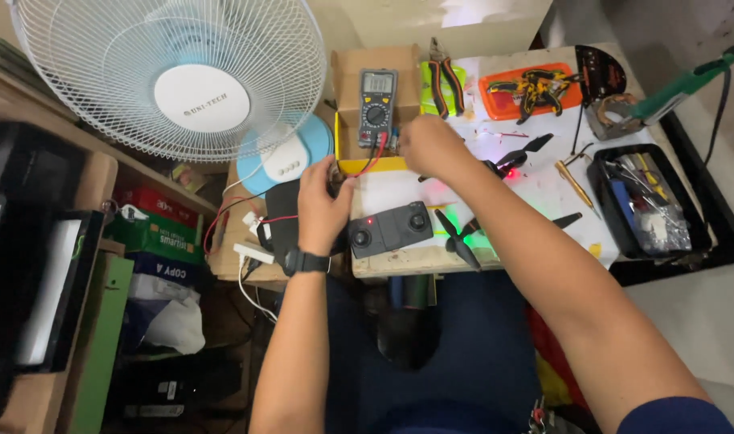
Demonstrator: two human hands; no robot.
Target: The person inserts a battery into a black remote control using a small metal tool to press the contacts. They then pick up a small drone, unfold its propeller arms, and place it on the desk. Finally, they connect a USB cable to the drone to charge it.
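My left hand (322,205), with a black watch on the wrist, rests closed at the left edge of the small white worktable (543,193), just left of a dark remote controller (391,229) with two sticks and a red light; what it holds is hidden. My right hand (427,143) is closed near the red and black leads of a multimeter (376,98) that stands on a cardboard box (351,72). A small black drone (495,173) with propellers, lit red and green, lies under my right forearm.
A large white fan (170,76) stands at the upper left. Pliers (445,80), an orange tray (527,90) of tools, a soldering iron (672,92) and a black tray (648,201) of parts sit along the table's back and right. Boxes and shelves fill the left.
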